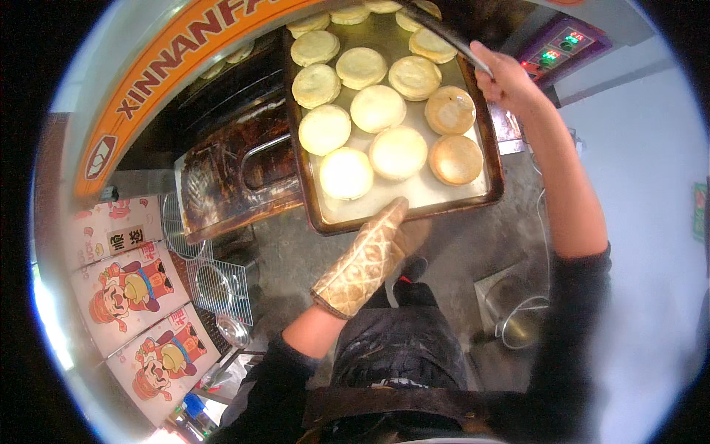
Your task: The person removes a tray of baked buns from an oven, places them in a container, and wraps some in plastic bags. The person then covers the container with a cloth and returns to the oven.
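A dark-rimmed baking tray (414, 209) carries several round flat pastries. Most are pale; the two at the near right, among them a browner pastry (455, 160), are more golden. My left hand (370, 255), in a tan quilted oven mitt, grips the tray's near edge, thumb on top and the rest of the mitt underneath. In my bare right hand (506, 80) is the end of a long thin metal tool (451, 38), with the fingers closed round it. The tool reaches over the tray's far right side toward the far pastries; its working end is not clear to see.
An oven with an orange front panel (148, 81) stands at the far left, its control panel (555, 52) at the far right. A stained metal oven door (229, 170) hangs left of the tray. Wire racks (222, 290) lie lower left; a metal pot (520, 325) is lower right.
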The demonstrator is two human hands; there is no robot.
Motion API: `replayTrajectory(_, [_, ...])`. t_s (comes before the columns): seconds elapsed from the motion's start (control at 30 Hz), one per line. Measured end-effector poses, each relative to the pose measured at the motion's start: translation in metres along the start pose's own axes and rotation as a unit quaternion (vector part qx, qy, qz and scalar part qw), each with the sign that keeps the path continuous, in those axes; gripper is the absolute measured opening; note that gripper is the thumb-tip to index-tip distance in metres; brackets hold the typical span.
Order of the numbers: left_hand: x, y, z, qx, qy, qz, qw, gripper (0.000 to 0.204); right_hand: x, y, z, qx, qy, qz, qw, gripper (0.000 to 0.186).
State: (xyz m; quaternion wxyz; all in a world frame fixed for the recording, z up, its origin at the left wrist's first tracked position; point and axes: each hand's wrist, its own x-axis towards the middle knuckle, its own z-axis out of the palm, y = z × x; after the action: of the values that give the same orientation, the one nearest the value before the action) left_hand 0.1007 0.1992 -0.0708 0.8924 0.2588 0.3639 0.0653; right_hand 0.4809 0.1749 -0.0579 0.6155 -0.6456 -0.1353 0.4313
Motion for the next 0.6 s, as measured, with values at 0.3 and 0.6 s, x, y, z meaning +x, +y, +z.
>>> replayTrajectory(0.3, [-0.018, 0.007, 0.003, 0.043, -0.016, 0.009, 0.999, 0.058, 0.082, -0.01, -0.03, -0.136, 0.09, -0.04, 0.986, 0.043])
replayTrajectory(0.6, [-0.014, 0.003, 0.002, 0.021, 0.003, -0.007, 1.0, 0.053, 0.066, 0.008, -0.023, 0.117, -0.019, 0.078, 0.99, 0.034])
